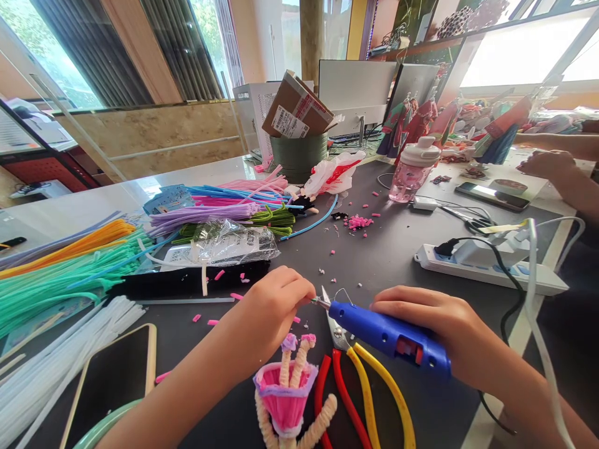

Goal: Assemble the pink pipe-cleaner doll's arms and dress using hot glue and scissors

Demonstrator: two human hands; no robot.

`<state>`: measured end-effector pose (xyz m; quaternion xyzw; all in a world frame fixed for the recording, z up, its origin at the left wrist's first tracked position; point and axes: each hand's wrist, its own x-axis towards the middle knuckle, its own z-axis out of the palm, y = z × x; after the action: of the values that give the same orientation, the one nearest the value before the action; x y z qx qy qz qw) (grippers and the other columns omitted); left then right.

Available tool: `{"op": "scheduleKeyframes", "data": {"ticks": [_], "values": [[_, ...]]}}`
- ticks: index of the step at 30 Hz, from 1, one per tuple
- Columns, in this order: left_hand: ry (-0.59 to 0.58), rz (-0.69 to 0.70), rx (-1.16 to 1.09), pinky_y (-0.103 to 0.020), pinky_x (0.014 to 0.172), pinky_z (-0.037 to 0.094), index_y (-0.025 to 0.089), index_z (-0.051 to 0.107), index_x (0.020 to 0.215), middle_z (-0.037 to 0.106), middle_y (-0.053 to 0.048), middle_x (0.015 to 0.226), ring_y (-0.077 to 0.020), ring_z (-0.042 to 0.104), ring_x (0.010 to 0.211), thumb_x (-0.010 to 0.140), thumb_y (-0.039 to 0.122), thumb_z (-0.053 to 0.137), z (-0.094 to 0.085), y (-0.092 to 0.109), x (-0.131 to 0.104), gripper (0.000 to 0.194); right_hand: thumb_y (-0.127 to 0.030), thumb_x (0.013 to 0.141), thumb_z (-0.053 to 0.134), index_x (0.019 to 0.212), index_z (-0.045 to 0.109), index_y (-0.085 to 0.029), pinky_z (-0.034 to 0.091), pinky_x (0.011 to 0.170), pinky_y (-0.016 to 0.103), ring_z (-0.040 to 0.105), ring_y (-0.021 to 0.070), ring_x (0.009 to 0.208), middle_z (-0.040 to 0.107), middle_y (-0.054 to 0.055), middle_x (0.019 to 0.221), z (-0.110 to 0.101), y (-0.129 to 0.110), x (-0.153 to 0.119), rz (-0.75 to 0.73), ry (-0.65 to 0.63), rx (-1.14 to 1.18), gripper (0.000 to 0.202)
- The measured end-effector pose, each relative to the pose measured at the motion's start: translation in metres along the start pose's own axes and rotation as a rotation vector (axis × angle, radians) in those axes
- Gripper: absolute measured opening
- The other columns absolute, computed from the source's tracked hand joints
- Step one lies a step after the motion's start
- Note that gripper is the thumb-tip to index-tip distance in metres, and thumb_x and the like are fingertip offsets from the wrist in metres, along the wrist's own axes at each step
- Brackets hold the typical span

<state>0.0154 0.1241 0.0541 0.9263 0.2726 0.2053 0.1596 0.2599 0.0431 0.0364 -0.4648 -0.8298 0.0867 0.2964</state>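
My right hand [428,318] is wrapped round a blue glue gun [384,333], whose metal nozzle points left. At that nozzle, the fingers of my left hand [276,305] are pinched on a tiny greenish piece, mostly hidden by the fingertips. Below my hands lies a pink and purple pipe-cleaner figure [286,393] with beige limbs, two of them ending in pink and purple tips. Beside it are pliers with red handles [346,399] and a tool with yellow handles [386,386], both partly under the glue gun.
Bundles of coloured pipe cleaners [70,262] cover the left side, near a phone [112,380]. A power strip [491,268] with cables and a pink bottle [414,171] stand at right. Pink scraps [358,222] dot the table. Another person's hand [547,165] rests far right.
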Motion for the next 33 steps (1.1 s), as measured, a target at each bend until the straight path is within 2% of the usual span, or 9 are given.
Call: {"op": "scheduleKeyframes", "data": {"ticks": [5,10,22,33], "values": [[0.029,0.001,0.02,-0.023,0.07,0.045,0.018,0.057,0.085,0.061,-0.002,0.084,-0.0137,0.057,0.078,0.085,0.003,0.04,-0.008,0.003,0.002,0.023,-0.023,0.086,0.049,0.094,0.065,-0.024,0.052,0.065,0.023,0.068,0.0178,0.074,0.07,0.007,0.091,0.0,0.001,0.001,0.0,0.008,0.02,0.017],[0.052,-0.027,0.036,-0.023,0.07,0.045,0.018,0.058,0.084,0.061,-0.002,0.084,-0.0136,0.057,0.078,0.087,0.006,0.039,-0.011,0.004,0.001,0.022,-0.022,0.086,0.05,0.094,0.065,-0.024,0.052,0.064,0.022,0.068,0.0169,0.074,0.071,0.006,0.091,0.0,0.001,0.0,-0.013,0.023,0.015,0.017],[0.119,0.039,0.035,-0.016,0.069,0.041,0.016,0.058,0.085,0.061,0.001,0.083,-0.0085,0.057,0.075,0.087,0.005,0.045,-0.016,0.002,-0.001,0.017,-0.028,0.089,0.05,0.095,0.064,-0.024,0.051,0.064,0.022,0.067,0.0167,0.073,0.07,0.006,0.091,0.0,0.002,-0.001,-0.035,0.035,0.009,0.016],[0.089,0.004,-0.043,-0.013,0.066,0.041,0.017,0.059,0.082,0.062,0.003,0.08,-0.0065,0.057,0.072,0.085,0.005,0.049,-0.017,0.01,0.0,0.016,-0.027,0.09,0.049,0.095,0.063,-0.024,0.051,0.065,0.022,0.067,0.0161,0.074,0.07,0.005,0.091,-0.002,0.002,-0.002,-0.02,0.031,0.049,0.015]]}}
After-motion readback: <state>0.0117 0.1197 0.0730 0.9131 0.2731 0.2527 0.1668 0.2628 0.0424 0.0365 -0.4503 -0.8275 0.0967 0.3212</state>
